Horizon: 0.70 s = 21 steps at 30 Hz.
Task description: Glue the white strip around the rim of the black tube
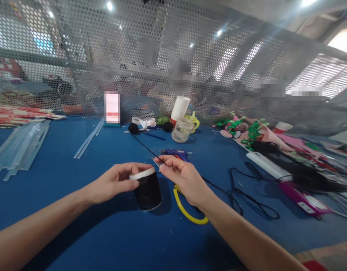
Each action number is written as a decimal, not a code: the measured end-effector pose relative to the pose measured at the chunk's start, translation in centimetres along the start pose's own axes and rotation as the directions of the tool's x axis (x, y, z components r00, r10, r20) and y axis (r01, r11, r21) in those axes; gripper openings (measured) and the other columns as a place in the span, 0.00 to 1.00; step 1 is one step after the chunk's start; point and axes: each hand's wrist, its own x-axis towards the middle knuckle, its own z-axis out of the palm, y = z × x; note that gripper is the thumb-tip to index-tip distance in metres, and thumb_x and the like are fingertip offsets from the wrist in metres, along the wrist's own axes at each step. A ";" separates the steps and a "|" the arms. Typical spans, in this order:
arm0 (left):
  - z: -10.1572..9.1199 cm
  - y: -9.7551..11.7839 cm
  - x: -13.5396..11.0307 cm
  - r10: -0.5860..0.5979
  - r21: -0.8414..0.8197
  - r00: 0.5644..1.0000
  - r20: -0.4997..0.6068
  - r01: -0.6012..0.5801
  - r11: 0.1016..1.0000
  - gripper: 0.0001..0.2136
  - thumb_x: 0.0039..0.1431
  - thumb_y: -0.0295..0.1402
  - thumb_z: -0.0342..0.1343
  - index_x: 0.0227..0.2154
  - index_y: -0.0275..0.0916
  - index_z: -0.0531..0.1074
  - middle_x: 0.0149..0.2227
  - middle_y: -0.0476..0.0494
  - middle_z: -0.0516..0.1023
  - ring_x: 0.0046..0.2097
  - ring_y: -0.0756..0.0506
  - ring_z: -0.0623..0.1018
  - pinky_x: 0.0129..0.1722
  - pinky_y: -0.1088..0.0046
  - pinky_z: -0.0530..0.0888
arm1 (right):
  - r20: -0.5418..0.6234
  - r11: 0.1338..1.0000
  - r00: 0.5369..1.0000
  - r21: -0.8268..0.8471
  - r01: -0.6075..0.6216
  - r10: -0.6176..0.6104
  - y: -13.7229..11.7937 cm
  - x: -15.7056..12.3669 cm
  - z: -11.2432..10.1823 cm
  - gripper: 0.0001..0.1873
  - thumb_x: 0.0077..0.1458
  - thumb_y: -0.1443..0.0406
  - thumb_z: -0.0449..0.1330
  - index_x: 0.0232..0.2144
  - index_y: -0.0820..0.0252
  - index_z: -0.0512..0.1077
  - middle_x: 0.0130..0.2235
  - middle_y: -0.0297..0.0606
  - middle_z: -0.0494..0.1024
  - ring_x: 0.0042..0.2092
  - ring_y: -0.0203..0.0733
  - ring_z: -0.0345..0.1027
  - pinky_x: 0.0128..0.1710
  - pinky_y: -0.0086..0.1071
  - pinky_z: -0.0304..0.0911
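My left hand point(117, 180) is closed around the upper part of a cup point(148, 192), thumb outside and fingers at the rim. The cup has a black-covered side and a white rim, and leans slightly. My right hand point(184, 175) pinches a black yarn point(146, 147) just right of the rim. That strand runs back to a black yarn ball point(133, 128). A small shiny piece shows by the right fingertips; I cannot make out what it is. Below my right hand is a yellow loop point(187, 215), like a handle, partly hidden by the hand.
Behind my hands lie a blue glue gun point(176, 153), a clear jar point(181, 130), stacked paper cups point(180, 107) and a blue pen point(155, 135). Glue sticks point(23, 145) are at left. A power strip point(303, 197), cords and craft flowers point(252, 131) fill the right. Perforated mesh stands behind.
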 end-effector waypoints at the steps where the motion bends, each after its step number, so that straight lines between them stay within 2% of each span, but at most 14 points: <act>1: 0.0 0.0 0.0 -0.004 -0.020 1.000 0.007 0.004 1.000 0.08 0.50 0.32 0.55 0.22 0.34 0.64 0.52 0.36 0.66 0.48 0.40 0.68 0.45 0.65 0.63 | -0.004 1.000 1.000 0.002 -0.007 0.007 0.0 -0.1 0.0 0.09 0.46 0.63 0.59 0.20 0.59 0.64 0.42 0.37 0.70 0.45 0.39 0.64 0.46 0.35 0.57; 7: 0.0 0.1 -0.1 0.004 -0.080 0.998 0.056 0.000 0.997 0.09 0.49 0.32 0.56 0.22 0.34 0.64 0.52 0.35 0.67 0.50 0.39 0.67 0.46 0.65 0.63 | 0.012 1.000 1.000 0.002 -0.028 0.028 0.5 -0.4 0.0 0.07 0.48 0.62 0.58 0.23 0.59 0.67 0.41 0.37 0.71 0.45 0.38 0.63 0.45 0.33 0.56; 13: -0.1 0.0 -0.4 0.028 -0.137 0.994 0.107 -0.014 0.991 0.08 0.50 0.34 0.56 0.24 0.34 0.66 0.53 0.37 0.64 0.51 0.37 0.65 0.47 0.60 0.62 | 0.064 0.996 0.998 0.090 -0.028 0.022 0.8 -0.5 0.2 0.08 0.50 0.63 0.57 0.22 0.59 0.63 0.39 0.35 0.72 0.41 0.36 0.64 0.43 0.32 0.57; 21: 0.3 0.4 -0.3 0.039 -0.203 0.997 0.063 -0.025 0.979 0.07 0.46 0.34 0.58 0.22 0.36 0.69 0.49 0.42 0.68 0.50 0.38 0.67 0.48 0.62 0.63 | 0.086 0.985 0.996 0.171 -0.018 0.003 1.1 -0.7 0.1 0.10 0.49 0.64 0.59 0.21 0.58 0.61 0.37 0.34 0.70 0.40 0.36 0.63 0.43 0.33 0.57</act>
